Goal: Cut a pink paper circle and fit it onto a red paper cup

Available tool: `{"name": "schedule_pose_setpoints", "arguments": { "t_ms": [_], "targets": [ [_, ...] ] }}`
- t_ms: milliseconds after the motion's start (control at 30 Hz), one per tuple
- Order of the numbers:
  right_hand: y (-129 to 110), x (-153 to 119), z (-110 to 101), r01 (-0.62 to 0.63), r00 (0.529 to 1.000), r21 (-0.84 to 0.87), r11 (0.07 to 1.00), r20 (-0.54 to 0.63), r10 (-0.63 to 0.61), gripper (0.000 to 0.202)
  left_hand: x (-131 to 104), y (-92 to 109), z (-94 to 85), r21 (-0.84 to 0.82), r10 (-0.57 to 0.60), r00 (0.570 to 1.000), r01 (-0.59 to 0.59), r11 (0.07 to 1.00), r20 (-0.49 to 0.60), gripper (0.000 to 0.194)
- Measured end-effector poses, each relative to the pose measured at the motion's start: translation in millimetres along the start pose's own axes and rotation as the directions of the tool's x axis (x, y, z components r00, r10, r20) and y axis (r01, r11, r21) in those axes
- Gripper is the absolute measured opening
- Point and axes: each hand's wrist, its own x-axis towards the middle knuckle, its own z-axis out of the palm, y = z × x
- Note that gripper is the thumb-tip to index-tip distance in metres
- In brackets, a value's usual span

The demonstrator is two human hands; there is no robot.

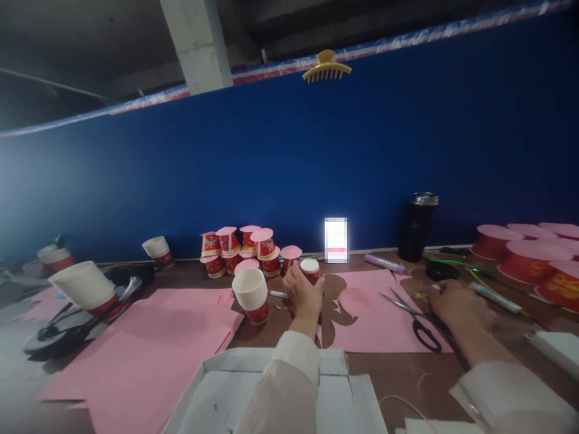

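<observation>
My left hand (304, 294) is closed around a small red paper cup (310, 269) whose round white end faces up. To its left stands a stack of white-rimmed paper cups (251, 292), and a white stick (278, 294) lies between them. My right hand (464, 310) rests low over the table at the right, fingers curled together. A small pale tip shows at its fingertips; what it belongs to is hidden. Beside that hand, black-handled scissors (418, 319) lie spread on a cut pink sheet (362, 334). A pink paper disc (356, 301) lies on the sheet.
Red cups topped with pink discs (228, 241) stand stacked at the back; larger ones (531, 250) crowd the right. Pink sheets (149, 343) cover the left. A white box lid (217, 386) sits in front. A black bottle (415, 229) and purple marker (384, 264) are behind.
</observation>
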Motion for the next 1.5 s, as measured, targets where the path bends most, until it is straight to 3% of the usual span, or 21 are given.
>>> {"name": "schedule_pose_setpoints", "arguments": {
  "t_ms": [167,367,500,667,800,967,1100,1167,1233,1367,1500],
  "targets": [
    [-18,-8,-8,0.05,0.993,-0.03,0.998,-0.109,-0.053,0.045,3,-2,3.8,-0.001,0.012,1.0,-0.012,1.0,0.015,0.076],
    [-57,-27,-15,0.297,0.933,0.135,0.945,-0.251,-0.258,0.043,2,3,3.0,-0.071,0.047,0.998,-0.049,0.996,-0.031,0.066],
    [-76,-32,-11,0.376,0.907,0.214,0.902,-0.285,-0.311,0.046,-9,15,-5.5,-0.165,0.18,0.981,-0.189,0.968,-0.066,0.064],
    [-96,-36,-5,0.468,0.867,0.278,0.839,-0.329,-0.375,0.04,-31,28,-13.9,-0.215,0.225,0.974,-0.22,0.951,-0.001,0.068],
    [-117,-37,-4,0.558,0.815,0.313,0.768,-0.378,-0.438,0.035,-45,29,-12.6,-0.216,0.261,0.965,-0.257,0.942,-0.011,0.067],
    [-156,-26,-26,0.645,0.749,0.343,0.683,-0.464,-0.474,0.031,-51,22,-8.3,-0.238,0.331,0.943,-0.317,0.918,0.02,0.072],
    [-175,-27,-52,0.735,0.673,0.383,0.56,-0.513,-0.532,0.025,-49,17,-5.6,-0.235,0.304,0.952,-0.291,0.928,0.022,0.077],
    [-168,-43,-58,0.722,0.692,0.409,0.559,-0.434,-0.577,0.026,-48,15,-4.7,-0.234,0.272,0.962,-0.261,0.937,0.017,0.079],
    [-149,-67,-59,0.668,0.74,0.449,0.594,-0.316,-0.594,0.029,-47,16,-5.1,-0.237,0.259,0.966,-0.247,0.94,0.023,0.081],
    [-103,-112,-47,0.45,0.865,0.565,0.691,-0.084,-0.495,0.029,-47,27,-13.6,-0.27,0.245,0.966,-0.215,0.939,0.082,0.082],
    [-77,-128,-32,0.254,0.914,0.699,0.669,0.052,-0.402,0.036,-53,43,-30.1,-0.355,0.252,0.957,-0.187,0.916,0.144,0.079]
  ]
}}
